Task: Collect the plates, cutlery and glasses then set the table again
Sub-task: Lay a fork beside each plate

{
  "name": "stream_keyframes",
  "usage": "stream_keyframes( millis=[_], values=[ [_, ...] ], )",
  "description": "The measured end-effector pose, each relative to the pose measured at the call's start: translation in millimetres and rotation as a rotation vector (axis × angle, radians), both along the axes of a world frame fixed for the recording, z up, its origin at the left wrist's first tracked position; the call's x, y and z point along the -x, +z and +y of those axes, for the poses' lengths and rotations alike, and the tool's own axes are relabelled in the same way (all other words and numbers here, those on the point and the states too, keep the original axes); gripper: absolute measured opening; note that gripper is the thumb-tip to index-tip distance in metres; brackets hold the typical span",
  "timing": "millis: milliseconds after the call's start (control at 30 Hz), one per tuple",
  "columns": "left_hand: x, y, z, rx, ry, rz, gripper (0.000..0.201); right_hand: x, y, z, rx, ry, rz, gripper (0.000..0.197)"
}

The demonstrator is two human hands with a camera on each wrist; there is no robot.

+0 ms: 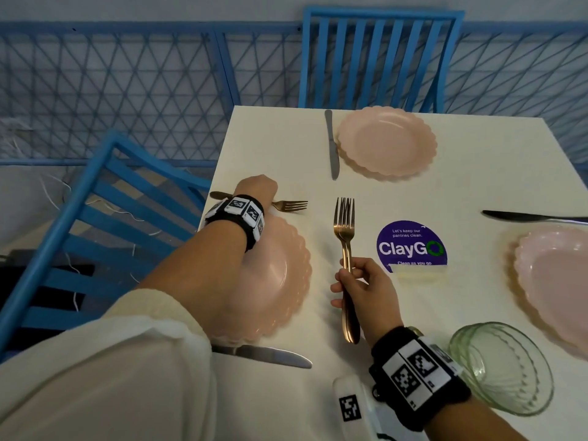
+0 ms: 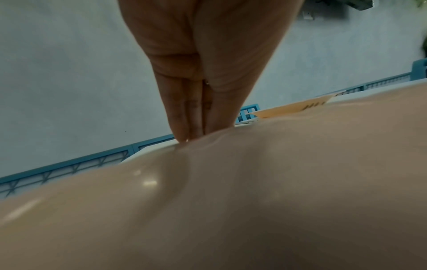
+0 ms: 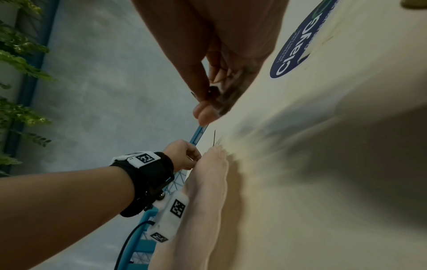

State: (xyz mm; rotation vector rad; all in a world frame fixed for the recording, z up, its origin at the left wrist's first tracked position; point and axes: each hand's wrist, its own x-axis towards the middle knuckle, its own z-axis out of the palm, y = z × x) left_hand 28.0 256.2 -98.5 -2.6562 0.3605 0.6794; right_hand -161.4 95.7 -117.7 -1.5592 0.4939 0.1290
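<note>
1. Hands first: the right hand (image 1: 359,289) had its fingers and thumb curled round the handles of two gold forks (image 1: 346,249) stacked together, tines pointing away from the person, held over the cream worktop (image 1: 461,173) just left of the purple ClayGo sticker (image 1: 412,246).
2. Left hand (image 1: 256,189) was reached across the near pink plate (image 1: 276,281), sitting right on top of a third gold fork (image 1: 289,205) lying crosswise past the plate's far rim. From the head view I couldn't tell if it actually had hold of that fork, only knuckles showed.
3. Left wrist view added a bit: fingers (image 2: 184,117) were straight and pressed together, tips down at the plate's far rim (image 2: 231,164). The fork itself wasn't visible there, so still can't say about a grip.
4. Right wrist view was blurry, but it showed the other hand (image 3: 182,155) from the side with fingers bent at the plate's edge, and the sticker (image 3: 293,58) beside the right hand's fingers (image 3: 203,111).
5. Only the head view showed the rest: a knife (image 1: 270,356) on the plate's near side, another pink plate (image 1: 386,141) with a knife (image 1: 332,144) just left of it by the far blue chair (image 1: 378,55), a third pink plate (image 1: 556,281) on the right with a dark-handled knife (image 1: 534,216) beyond it, and a green glass bowl (image 1: 502,367) near the right wrist.
</note>
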Motion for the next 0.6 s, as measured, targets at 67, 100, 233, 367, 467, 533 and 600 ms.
stream_keyframes(
  millis=[67, 100, 233, 367, 467, 533, 600],
  values=[
    [1.1, -1.0, 1.8, -0.008, 0.011, -0.009, 0.031, 0.4, 0.2, 0.0, 0.009, 0.004, 0.001, 0.013],
    [2.0, -1.2, 2.2, -0.008, 0.013, -0.015, 0.031, 0.5, 0.5, 0.3, 0.011, 0.005, 0.001, 0.013],
    [4.3, -1.8, 3.4, 0.017, 0.012, -0.04, 0.031, 1.9, 0.8, 1.4, 0.004, 0.01, -0.001, 0.013],
    [5.2, -3.3, 3.8, 0.041, 0.006, -0.062, 0.032, 3.5, 0.2, -0.4, 0.013, 0.011, 0.009, 0.013],
    [5.0, -4.2, 2.2, 0.051, 0.0, -0.067, 0.031, 3.8, -0.6, -2.3, 0.015, 0.002, 0.01, 0.012],
    [5.0, -4.6, 0.7, 0.068, -0.004, -0.067, 0.03, 3.5, -1.3, -3.5, 0.02, 0.0, 0.011, 0.012],
    [6.9, -3.0, -0.5, 0.082, -0.003, -0.065, 0.029, 3.1, -1.5, -3.9, 0.017, 0.001, 0.01, 0.012]
  ],
)
